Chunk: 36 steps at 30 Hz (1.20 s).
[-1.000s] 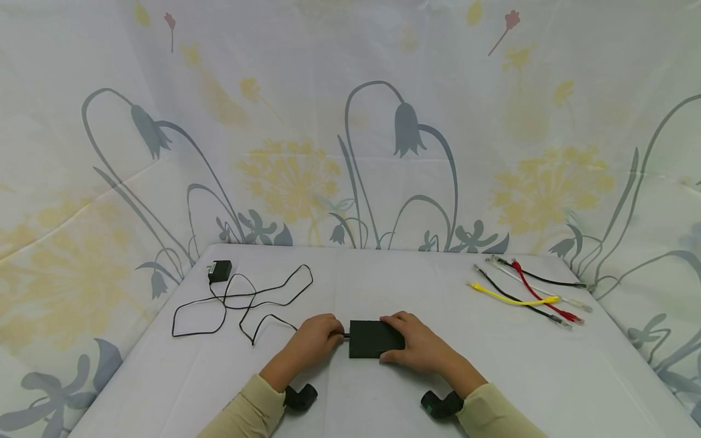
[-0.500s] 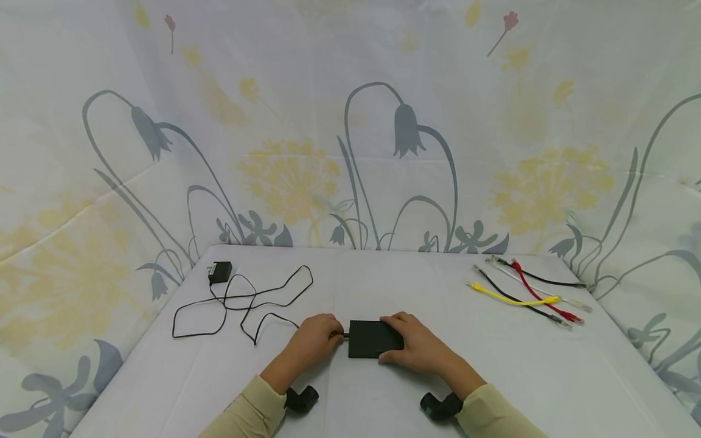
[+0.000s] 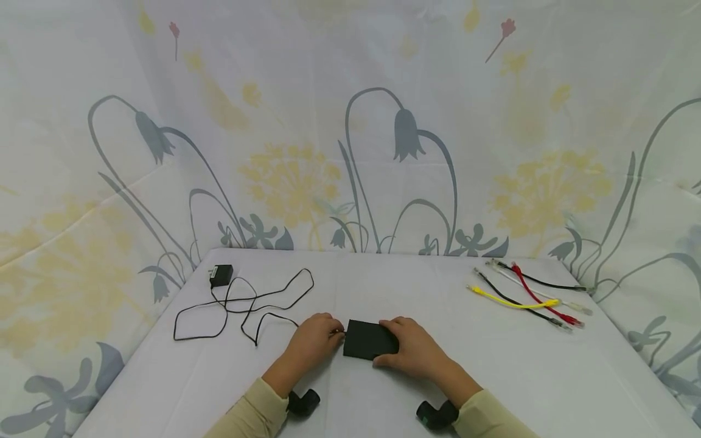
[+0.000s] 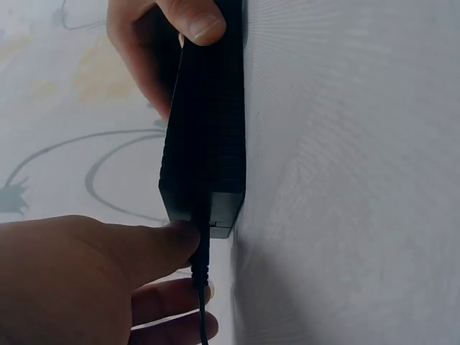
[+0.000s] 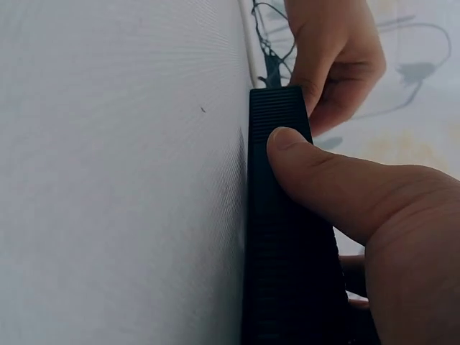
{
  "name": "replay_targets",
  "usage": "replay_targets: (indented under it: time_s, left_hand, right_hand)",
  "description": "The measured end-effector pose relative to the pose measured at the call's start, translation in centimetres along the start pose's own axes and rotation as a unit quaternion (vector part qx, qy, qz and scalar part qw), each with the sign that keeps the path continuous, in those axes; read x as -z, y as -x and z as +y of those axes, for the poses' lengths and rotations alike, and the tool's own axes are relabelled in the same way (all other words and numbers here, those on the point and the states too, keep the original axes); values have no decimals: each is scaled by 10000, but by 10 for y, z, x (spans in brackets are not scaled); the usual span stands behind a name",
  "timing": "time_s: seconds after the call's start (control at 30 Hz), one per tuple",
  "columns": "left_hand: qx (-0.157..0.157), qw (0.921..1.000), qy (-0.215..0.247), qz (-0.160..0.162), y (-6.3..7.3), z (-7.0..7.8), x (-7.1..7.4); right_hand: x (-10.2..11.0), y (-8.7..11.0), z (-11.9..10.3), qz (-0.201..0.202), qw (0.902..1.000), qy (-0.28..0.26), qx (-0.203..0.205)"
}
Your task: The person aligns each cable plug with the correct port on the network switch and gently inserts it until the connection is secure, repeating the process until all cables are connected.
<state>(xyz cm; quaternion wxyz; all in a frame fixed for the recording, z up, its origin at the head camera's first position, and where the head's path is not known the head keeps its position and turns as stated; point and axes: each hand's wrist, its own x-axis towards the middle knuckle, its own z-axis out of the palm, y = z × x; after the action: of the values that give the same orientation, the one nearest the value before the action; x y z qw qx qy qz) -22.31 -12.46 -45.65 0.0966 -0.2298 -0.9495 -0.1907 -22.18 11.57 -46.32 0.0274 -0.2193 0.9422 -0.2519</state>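
Head view, lower centre: your right hand [image 3: 415, 350] grips the black box [image 3: 368, 339], apparently steadying it while your left hand [image 3: 313, 342] pinches the cable plug [image 4: 200, 262].

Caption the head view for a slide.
Left hand pinches a black cord at one end of a black box, the right hand gripping the other.

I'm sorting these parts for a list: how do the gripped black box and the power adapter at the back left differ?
The box is larger; the adapter is smaller. The right hand grips the box, while the adapter lies untouched. The box is nearer the person; the adapter is farther away. Both are black.
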Motion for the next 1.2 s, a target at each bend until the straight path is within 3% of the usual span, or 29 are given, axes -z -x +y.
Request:
replay_targets:
  time_s: [0.3, 0.63, 0.93, 1.2]
  left_hand:
    - [-102, 9998, -140, -75, 2, 7, 0]
    - [216, 9982, -244, -498, 3, 15, 2]
    - [-55, 9992, -367, -169, 3, 14, 1]
    - [302, 9993, -199, -22, 0, 8, 3]
  right_hand:
    - [-1, 3, -5, 211, 9987, 468, 49]
    - [-4, 2, -6, 334, 9975, 629, 35]
    - [-3, 1, -5, 150, 9994, 291, -98]
    - [-1, 0, -7, -86, 9998, -77, -133]
